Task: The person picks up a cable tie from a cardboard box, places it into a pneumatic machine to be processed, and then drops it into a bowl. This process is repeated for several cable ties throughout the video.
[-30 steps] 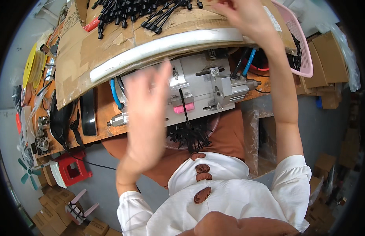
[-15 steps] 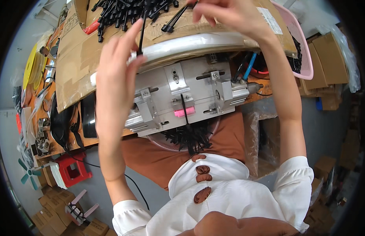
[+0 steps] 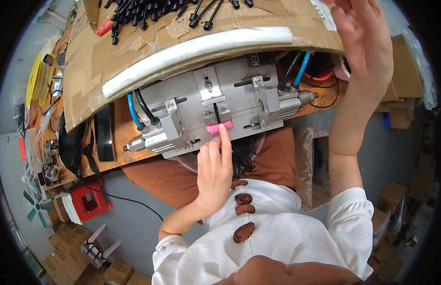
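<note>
Forefinger of left hand [image 3: 213, 173] on pink block [image 3: 219, 128], crosswise, right hand [image 3: 367, 47] spread empty.

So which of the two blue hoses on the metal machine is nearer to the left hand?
The blue hose at the machine's left end; the other blue hose runs at its right end.

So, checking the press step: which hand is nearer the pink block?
Left. The left hand has its forefinger at the pink block; the right hand is raised far off.

Wooden bench [image 3: 117, 137] carries metal fixture [image 3: 215, 107], cardboard sheet [image 3: 182, 23], perhaps straps [image 3: 80, 147].
</note>
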Motion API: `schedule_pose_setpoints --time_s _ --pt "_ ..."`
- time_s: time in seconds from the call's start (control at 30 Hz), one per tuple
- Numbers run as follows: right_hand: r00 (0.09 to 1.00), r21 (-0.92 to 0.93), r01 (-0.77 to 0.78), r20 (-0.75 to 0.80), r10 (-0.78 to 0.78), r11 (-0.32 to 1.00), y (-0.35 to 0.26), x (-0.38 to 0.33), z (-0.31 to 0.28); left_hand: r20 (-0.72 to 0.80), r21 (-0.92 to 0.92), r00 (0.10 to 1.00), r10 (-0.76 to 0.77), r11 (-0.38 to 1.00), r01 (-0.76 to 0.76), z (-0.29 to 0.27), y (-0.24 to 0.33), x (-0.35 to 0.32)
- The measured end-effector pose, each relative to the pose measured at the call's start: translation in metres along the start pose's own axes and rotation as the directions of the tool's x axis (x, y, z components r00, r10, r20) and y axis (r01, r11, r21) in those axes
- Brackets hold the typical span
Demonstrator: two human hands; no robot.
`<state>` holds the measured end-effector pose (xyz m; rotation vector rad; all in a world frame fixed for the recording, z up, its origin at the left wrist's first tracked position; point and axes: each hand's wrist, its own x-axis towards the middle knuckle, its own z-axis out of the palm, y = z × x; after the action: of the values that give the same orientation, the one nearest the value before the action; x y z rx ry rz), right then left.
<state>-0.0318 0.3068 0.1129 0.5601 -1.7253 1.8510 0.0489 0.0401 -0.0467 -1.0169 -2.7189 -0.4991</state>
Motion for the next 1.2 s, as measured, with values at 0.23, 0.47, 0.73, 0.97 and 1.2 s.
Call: schedule_pose_setpoints --time_s 0.23,0.47,0.73,0.97,1.2 --pt "0.995 -0.392 0.003 0.093 0.036 0.92 0.003 -0.127 0.047 0.067 -0.062 0.997 0.04 0.997 -0.035 -0.022 -0.009 0.008" --pt "0.947 -0.732 0.045 0.248 0.204 0.68 0.057 -0.204 0.1 -0.365 -0.026 0.888 0.281 0.95 -0.311 -0.06 -0.047 0.174" --pt "0.942 -0.731 -0.029 0.207 0.263 0.681 0.063 -0.2 0.113 -0.102 -0.302 0.921 0.375 0.871 -0.388 -0.082 -0.077 0.189" --pt "0.962 -0.847 0.272 0.227 -0.151 0.458 0.046 -0.085 0.052 -0.216 -0.243 0.974 0.063 0.963 -0.117 -0.077 -0.031 0.058" --pt "0.955 -0.975 0.039 0.101 0.28 0.217 0.088 0.073 0.001 -0.014 -0.087 1.0 0.013 0.996 -0.014 -0.01 0.0 -0.004"
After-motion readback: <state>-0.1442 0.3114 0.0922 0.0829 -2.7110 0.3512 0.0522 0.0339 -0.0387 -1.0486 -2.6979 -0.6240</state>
